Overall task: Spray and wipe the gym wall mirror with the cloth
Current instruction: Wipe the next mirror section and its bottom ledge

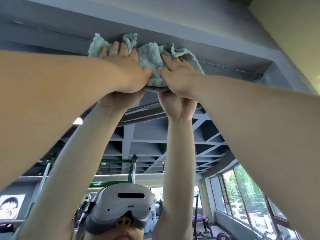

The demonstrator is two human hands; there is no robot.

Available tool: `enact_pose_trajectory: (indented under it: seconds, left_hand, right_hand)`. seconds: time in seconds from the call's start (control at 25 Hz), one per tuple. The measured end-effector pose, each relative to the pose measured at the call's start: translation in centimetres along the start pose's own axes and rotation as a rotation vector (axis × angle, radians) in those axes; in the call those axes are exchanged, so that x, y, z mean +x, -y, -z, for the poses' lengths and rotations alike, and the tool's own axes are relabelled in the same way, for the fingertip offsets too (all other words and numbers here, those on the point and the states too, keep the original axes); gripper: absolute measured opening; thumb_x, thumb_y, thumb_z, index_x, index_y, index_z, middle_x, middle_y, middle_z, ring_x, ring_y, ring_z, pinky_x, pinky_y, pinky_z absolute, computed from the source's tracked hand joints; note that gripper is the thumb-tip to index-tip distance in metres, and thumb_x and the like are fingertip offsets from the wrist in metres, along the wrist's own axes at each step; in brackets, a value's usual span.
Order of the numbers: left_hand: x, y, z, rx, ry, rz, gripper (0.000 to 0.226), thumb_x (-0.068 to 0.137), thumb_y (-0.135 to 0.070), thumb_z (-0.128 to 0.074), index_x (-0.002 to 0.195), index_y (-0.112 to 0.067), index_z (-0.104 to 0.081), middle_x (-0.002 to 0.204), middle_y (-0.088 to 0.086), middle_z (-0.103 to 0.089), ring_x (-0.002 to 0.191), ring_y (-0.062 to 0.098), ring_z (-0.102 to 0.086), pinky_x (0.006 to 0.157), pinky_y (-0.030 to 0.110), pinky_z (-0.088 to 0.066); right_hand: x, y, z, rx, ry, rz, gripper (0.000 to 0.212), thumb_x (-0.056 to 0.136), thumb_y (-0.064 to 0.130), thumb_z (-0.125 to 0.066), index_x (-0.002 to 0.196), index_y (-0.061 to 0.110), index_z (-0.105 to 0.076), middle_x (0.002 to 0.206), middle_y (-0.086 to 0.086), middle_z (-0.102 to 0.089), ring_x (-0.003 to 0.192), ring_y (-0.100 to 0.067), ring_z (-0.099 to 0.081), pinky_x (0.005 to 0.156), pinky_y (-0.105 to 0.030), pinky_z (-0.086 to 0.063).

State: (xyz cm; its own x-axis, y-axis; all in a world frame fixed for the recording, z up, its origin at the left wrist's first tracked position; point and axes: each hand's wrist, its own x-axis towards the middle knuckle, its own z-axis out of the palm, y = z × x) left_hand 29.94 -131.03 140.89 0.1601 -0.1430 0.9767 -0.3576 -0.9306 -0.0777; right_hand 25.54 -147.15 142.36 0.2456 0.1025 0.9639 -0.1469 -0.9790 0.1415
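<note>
A fluffy pale green cloth [149, 57] is bunched against the top edge of the wall mirror [147, 135], just under a grey ceiling beam. My left hand [123, 68] presses flat on the cloth's left part, with folds of cloth showing past its fingertips. Beside it, my right hand [178, 77] presses on the cloth's right part with straight fingers. The two thumbs nearly meet at the cloth's middle. Both raised arms and both hands are reflected in the mirror below. No spray bottle is in view.
A grey beam [190, 23] and a pale wall [294, 32] border the mirror at the top and right. The mirror reflects a head-worn camera unit [121, 203], gym racks [133, 168], a grid ceiling and windows [242, 196].
</note>
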Motion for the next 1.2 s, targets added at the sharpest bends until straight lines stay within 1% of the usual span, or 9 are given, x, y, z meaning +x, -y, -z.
enact_pose_trajectory:
  seconds: [0.12,0.24,0.36,0.56,0.68,0.8,0.88,1.0,1.2]
  left_hand:
    - [0.1,-0.9,0.0,0.012,-0.017,0.049,0.075,0.096,-0.059,-0.015,0.155,-0.016,0.004,0.162,0.013,0.009,0.149,0.029,0.008,0.119,0.045,0.001]
    - [0.2,-3.6,0.2,0.009,0.022,0.059,0.074,0.097,-0.059,-0.016,0.154,-0.016,0.006,0.161,0.013,0.012,0.148,0.030,0.010,0.120,0.044,0.002]
    - [0.1,-6.9,-0.1,-0.007,0.036,-0.017,0.073,0.098,-0.056,-0.016,0.154,-0.016,0.007,0.161,0.010,0.013,0.148,0.026,0.012,0.120,0.043,0.004]
    - [0.6,-14.8,-0.7,-0.033,0.016,-0.104,0.072,0.096,-0.058,-0.014,0.155,-0.021,0.007,0.162,0.007,0.013,0.148,0.024,0.012,0.120,0.044,0.006]
    - [0.2,-19.7,-1.6,-0.043,0.000,-0.189,0.071,0.096,-0.058,-0.012,0.155,-0.023,0.005,0.162,0.005,0.013,0.148,0.021,0.012,0.119,0.043,0.007]
    - [-0.1,-21.3,-1.8,-0.046,-0.005,-0.204,0.070,0.096,-0.058,-0.012,0.155,-0.023,0.004,0.162,0.005,0.013,0.148,0.021,0.012,0.119,0.043,0.008]
    - [-0.1,-20.7,-1.6,-0.034,0.010,-0.222,0.070,0.097,-0.059,-0.013,0.154,-0.024,0.005,0.162,0.005,0.013,0.148,0.020,0.013,0.119,0.043,0.007]
    - [-0.5,-18.7,-1.6,-0.041,0.015,-0.222,0.070,0.097,-0.059,-0.013,0.154,-0.024,0.005,0.162,0.005,0.013,0.148,0.021,0.012,0.120,0.042,0.007]
    - [-1.1,-10.1,-1.3,-0.037,-0.016,-0.130,0.073,0.095,-0.062,-0.015,0.155,-0.024,0.004,0.162,0.005,0.012,0.149,0.022,0.010,0.120,0.042,0.003]
  right_hand:
    - [0.1,-1.8,0.0,-0.021,-0.006,-0.004,0.066,0.095,0.060,-0.016,0.154,0.033,-0.003,0.163,0.004,0.002,0.150,-0.019,0.003,0.121,-0.043,-0.003]
    - [0.0,-4.5,0.3,-0.007,-0.026,-0.014,0.066,0.095,0.061,-0.015,0.155,0.033,-0.003,0.163,0.004,-0.001,0.150,-0.019,0.002,0.121,-0.044,-0.003]
    - [-0.8,-7.6,0.4,-0.024,-0.033,-0.043,0.067,0.095,0.060,-0.015,0.155,0.033,-0.004,0.163,0.002,-0.003,0.149,-0.020,-0.002,0.121,-0.044,-0.005]
    - [-4.1,-15.5,1.5,-0.042,-0.001,-0.136,0.064,0.096,0.061,-0.015,0.154,0.036,0.001,0.163,0.004,0.005,0.149,-0.018,0.004,0.121,-0.043,0.000]
    - [-5.7,-19.8,2.2,-0.024,0.011,-0.185,0.063,0.099,0.057,-0.017,0.154,0.034,0.001,0.163,0.001,0.007,0.149,-0.024,0.004,0.120,-0.041,0.000]
    - [-5.7,-21.9,2.2,-0.088,0.060,-0.181,0.069,0.092,0.064,-0.008,0.154,0.036,-0.001,0.163,-0.001,0.009,0.149,-0.028,0.006,0.120,-0.045,0.000]
    - [-5.4,-21.2,1.9,-0.044,0.072,-0.244,0.072,0.085,0.065,-0.006,0.152,0.040,-0.001,0.163,0.002,0.009,0.149,-0.029,0.007,0.119,-0.049,0.001]
    - [-5.4,-18.2,2.0,0.039,0.029,-0.295,0.060,0.096,0.052,-0.014,0.153,0.040,0.000,0.163,0.001,0.006,0.149,-0.030,0.004,0.120,-0.048,0.001]
    - [-5.4,-8.9,0.8,-0.021,-0.028,-0.133,0.057,0.099,0.044,-0.015,0.154,0.035,-0.004,0.163,-0.003,0.001,0.149,-0.026,0.000,0.119,-0.047,-0.004]
